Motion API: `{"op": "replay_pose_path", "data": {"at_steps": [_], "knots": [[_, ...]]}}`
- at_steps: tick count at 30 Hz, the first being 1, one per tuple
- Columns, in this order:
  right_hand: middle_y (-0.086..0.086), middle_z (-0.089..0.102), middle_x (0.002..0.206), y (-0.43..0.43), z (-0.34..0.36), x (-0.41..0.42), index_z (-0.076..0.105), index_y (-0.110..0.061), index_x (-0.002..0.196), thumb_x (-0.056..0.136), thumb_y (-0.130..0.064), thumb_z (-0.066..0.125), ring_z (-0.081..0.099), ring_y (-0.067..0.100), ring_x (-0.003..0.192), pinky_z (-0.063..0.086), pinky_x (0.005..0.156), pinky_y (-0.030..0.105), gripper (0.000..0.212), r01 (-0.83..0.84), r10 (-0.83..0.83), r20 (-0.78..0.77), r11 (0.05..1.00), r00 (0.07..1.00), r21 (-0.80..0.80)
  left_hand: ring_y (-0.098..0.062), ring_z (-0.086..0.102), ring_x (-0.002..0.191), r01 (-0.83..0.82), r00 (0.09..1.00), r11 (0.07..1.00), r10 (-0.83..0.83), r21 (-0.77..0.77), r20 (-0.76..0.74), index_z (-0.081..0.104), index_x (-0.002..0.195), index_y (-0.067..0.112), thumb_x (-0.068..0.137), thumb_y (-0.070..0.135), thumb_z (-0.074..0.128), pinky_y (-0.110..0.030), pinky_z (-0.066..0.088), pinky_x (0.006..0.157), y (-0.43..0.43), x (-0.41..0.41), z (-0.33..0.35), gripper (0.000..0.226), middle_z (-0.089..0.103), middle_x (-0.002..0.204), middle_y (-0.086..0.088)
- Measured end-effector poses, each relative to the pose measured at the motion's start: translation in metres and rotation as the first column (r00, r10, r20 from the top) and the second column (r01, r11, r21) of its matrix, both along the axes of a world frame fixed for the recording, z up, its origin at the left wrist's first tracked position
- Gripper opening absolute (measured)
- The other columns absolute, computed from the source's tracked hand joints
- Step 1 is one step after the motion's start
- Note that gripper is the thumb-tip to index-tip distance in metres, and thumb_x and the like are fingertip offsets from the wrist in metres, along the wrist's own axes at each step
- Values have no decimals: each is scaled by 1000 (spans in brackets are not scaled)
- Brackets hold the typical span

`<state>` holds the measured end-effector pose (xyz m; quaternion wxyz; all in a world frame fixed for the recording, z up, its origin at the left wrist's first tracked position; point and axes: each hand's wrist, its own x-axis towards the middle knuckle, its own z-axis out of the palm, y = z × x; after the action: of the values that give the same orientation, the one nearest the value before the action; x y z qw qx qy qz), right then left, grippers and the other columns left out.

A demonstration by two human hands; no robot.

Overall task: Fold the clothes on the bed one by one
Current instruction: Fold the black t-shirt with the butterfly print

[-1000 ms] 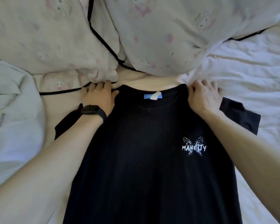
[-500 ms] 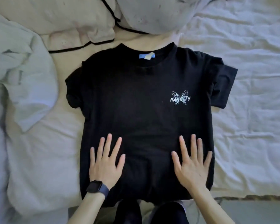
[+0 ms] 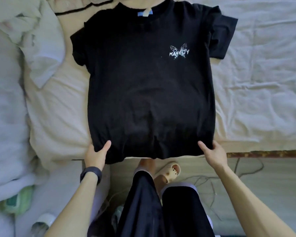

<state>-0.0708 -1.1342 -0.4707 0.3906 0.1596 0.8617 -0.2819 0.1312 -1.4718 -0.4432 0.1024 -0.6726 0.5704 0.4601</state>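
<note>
A rumpled white bed sheet (image 3: 255,91) filled most of the view, with a strip of floor along the bottom. The black T-shirt (image 3: 143,91) lay flat and face up in the middle of the bed, collar away from you and hem at the near edge of the mattress. Your left hand (image 3: 97,153) gripped the hem's left corner and your right hand (image 3: 214,153) gripped its right corner. Each thumb lay on top of the cloth, and the other fingers were tucked beneath it, out of sight. A dark watch (image 3: 91,173) circled your left wrist. A small white butterfly print (image 3: 179,52) sat on the chest, its lettering partly unreadable. The frame cut off the back of the collar. A pale crumpled garment (image 3: 39,45) lay left of the shirt. On the floor, a beige slipper (image 3: 169,170) was partly hidden behind your dark trousers (image 3: 143,211).
</note>
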Motion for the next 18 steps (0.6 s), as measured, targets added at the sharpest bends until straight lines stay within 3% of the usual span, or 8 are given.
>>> {"op": "replay_pose_path", "data": {"at_steps": [4, 8, 12, 15, 18], "knots": [[4, 72, 100, 29, 8, 8, 67, -13, 104, 95, -39, 69, 67, 26, 98, 50, 82, 40, 27, 71, -77, -76, 994, 994, -81, -30, 63, 103, 192, 979, 973, -199, 126, 47, 67, 114, 9, 94, 37, 68, -35, 45, 82, -5, 36, 9, 34, 66, 106, -6], [12, 70, 103, 62, 18, 28, 63, -9, 102, 98, -37, 66, 72, 32, 86, 58, 74, 41, 28, 289, -310, -165, 947, 936, -141, -25, 58, 102, 207, 977, 978, -208, 37, 44, 63, 129, 11, 99, 46, 55, -40, 47, 89, 6, 66, 25, 46, 63, 114, -2], [0, 68, 93, 55, 17, 42, 62, -18, 101, 98, -37, 64, 69, 16, 69, 61, 83, 52, 20, 310, -332, -246, 943, 911, -123, -30, 61, 97, 182, 981, 982, -177, -53, 85, 64, 125, 10, 103, 42, 51, -41, 52, 83, 15, 79, 22, 41, 66, 113, -6], [-3, 69, 92, 52, 18, 51, 60, -30, 94, 95, -48, 60, 71, 28, 85, 57, 89, 53, 18, 306, -332, -361, 943, 871, -127, -25, 56, 75, 262, 959, 949, -235, -173, 161, 65, 108, 5, 105, 37, 47, -37, 43, 72, 24, 82, 16, 37, 66, 94, -10], [3, 71, 97, 68, 11, 67, 58, -27, 101, 97, -45, 56, 70, 34, 92, 53, 92, 49, 19, 270, -273, -345, 961, 898, -56, -35, 58, 84, 245, 955, 949, -200, -201, 219, 65, 109, 2, 105, 34, 46, -40, 45, 76, 31, 87, 10, 37, 68, 101, -20]]}}
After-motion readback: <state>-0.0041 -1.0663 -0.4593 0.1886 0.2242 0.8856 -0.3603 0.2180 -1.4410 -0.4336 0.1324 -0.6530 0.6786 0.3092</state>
